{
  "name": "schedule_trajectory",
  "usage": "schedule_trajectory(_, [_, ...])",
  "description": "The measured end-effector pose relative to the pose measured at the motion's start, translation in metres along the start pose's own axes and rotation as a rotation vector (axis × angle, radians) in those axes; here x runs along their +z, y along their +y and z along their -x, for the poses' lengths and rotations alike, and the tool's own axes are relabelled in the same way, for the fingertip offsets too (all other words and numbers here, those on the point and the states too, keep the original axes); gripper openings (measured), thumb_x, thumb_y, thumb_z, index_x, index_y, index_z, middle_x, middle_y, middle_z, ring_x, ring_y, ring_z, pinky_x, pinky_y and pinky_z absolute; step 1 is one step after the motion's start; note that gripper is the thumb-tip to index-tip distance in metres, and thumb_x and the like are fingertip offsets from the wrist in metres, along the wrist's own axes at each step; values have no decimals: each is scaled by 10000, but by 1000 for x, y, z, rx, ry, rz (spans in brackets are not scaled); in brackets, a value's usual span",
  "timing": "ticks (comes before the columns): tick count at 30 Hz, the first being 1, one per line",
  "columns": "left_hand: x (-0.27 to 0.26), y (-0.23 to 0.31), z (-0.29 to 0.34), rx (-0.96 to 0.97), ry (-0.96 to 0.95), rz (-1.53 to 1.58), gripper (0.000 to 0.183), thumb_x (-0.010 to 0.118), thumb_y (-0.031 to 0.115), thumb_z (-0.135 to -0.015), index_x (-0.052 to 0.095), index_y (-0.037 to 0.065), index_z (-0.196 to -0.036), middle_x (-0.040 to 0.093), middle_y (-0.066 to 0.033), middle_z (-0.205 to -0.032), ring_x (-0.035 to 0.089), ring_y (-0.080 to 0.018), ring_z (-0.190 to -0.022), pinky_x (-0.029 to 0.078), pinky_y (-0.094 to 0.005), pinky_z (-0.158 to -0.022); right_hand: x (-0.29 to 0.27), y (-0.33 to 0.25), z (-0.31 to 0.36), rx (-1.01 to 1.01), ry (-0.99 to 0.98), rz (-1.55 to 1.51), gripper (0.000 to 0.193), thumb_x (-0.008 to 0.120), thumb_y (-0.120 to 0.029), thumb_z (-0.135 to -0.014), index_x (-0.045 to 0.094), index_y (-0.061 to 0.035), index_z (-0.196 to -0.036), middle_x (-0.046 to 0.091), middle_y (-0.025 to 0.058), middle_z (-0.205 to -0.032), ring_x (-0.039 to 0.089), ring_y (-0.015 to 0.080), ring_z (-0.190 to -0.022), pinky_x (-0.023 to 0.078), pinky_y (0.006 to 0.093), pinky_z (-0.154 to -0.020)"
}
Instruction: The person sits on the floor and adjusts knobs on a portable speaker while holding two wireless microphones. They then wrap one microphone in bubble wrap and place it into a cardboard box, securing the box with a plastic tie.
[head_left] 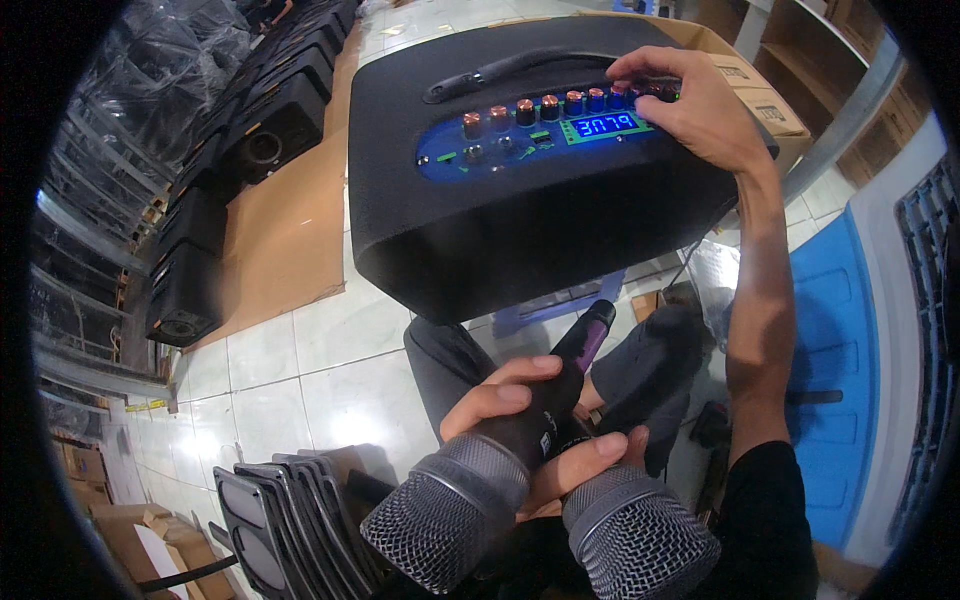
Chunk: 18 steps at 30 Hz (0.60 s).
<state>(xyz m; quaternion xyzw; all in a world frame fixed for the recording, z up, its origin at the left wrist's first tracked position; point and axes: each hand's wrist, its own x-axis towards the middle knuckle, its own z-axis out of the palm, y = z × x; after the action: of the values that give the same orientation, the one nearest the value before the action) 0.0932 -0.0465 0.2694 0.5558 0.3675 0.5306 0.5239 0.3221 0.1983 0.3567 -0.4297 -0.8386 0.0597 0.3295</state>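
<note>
In front of me stands a black portable speaker (520, 240) with a carry handle (530, 70) on top. Its blue-lit control panel bears a row of copper-topped knobs (526, 111) and a lit digital display (603, 124). My right hand (705, 110) reaches over the right end of that row, thumb and fingers closed about a knob that they partly hide. Close to me, my left hand (500, 395) grips two black microphones together, their bodies crossing. The left microphone (445, 520) and the right microphone (640, 530) both have grey mesh heads pointing toward me.
A row of black speakers (265, 150) lines the left side beside a cardboard sheet (285, 240). Dark framed panels (300, 510) are stacked at lower left. On the right stands a blue plastic piece (825, 380). A cardboard box (785, 115) sits behind the speaker.
</note>
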Motion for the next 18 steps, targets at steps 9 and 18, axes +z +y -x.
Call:
schedule_trajectory(9, [0,10,-5,143,0,105,816,766,-44,-696,326,259,-1312,395,-152,-1386,597,-411,-1074,538,-555,-908,-1,9,2,-93,276,-140,276,548,-32,-903,658,-47,-1155,684,117,-1109,653,226,-1053,505,359,-961])
schedule_trajectory(18, [4,23,-5,188,3,482,676,837,37,-712,424,191,-1225,499,-143,-1236,589,-274,-1112,510,-396,-945,-17,9,7,-65,308,76,250,556,-81,-949,657,-78,-1178,684,104,-1130,665,246,-1047,523,332,-934])
